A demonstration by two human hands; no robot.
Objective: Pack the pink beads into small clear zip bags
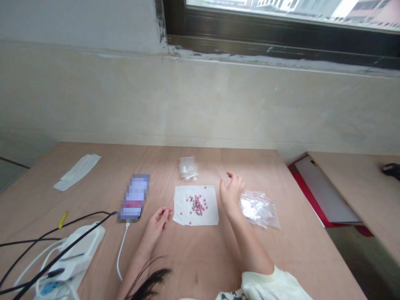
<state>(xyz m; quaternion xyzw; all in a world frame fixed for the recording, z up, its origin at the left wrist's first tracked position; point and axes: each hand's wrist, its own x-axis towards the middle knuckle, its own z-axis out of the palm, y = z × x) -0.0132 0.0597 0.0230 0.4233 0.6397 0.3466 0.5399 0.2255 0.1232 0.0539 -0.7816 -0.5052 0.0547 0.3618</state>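
Note:
My left hand (158,223) hovers at the left edge of a white paper sheet (181,212), its loosely curled fingers holding nothing. Pink round beads and several dark cylindrical beads (197,205) lie in a loose cluster on the sheet. My right hand (231,193) is raised over the sheet's upper right corner, fingers apart and empty. Just right of it lies a clear zip bag (258,210) with something shiny inside. A small clear plastic bag (188,168) sits beyond the sheet. Neither hand visibly touches any of these.
The plywood table (193,160) also holds a phone (135,196) with a pixelated screen and a white cable (120,258), a white power unit (75,258) with black cords, and a folded white packet (77,171). A red-edged folder (325,196) stands beyond the right edge.

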